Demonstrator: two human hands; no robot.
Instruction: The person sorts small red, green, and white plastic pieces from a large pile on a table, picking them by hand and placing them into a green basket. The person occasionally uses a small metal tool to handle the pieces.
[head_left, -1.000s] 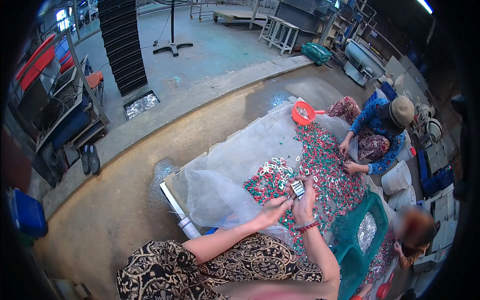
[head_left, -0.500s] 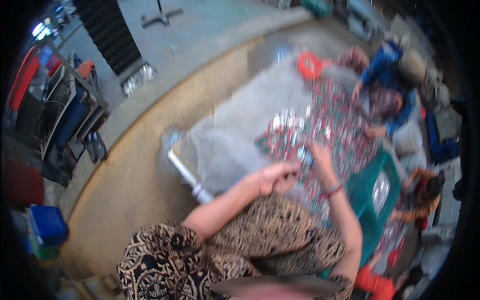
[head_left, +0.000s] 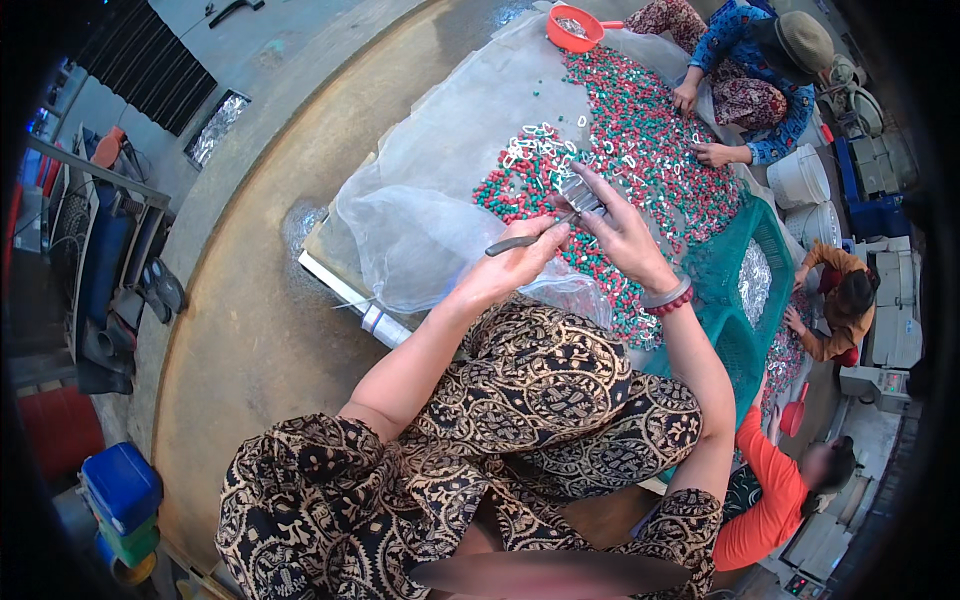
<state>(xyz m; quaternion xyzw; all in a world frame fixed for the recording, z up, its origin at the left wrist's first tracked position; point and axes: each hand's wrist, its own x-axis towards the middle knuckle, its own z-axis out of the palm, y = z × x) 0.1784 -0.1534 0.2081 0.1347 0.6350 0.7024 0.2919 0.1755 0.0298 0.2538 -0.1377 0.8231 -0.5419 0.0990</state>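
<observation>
My left hand (head_left: 522, 268) is closed around a tool with a dark curved handle (head_left: 512, 245). Its thin end points at a shiny metal piece (head_left: 582, 194), whose exact kind I cannot make out. Long fingers of my right hand (head_left: 630, 238) bend around that metal piece, gripping it. Both hands meet above a spread of small red and green pieces (head_left: 640, 130) on a whitish mesh sheet (head_left: 440, 150). White loop-shaped pieces (head_left: 535, 145) lie among them, just beyond my hands.
Green plastic baskets (head_left: 735, 340) stand at my right. Across the sheet, a person in blue (head_left: 735, 50) reaches into the pieces near a red strainer (head_left: 575, 28). Two more people sit at the right. White buckets (head_left: 798, 178) stand behind the baskets. A white pipe (head_left: 385, 325) edges the sheet.
The view has shifted and sharpened from a blur. Both hands stay close together over the pieces, now higher in the picture, and the tool's dark handle shows clearly.
</observation>
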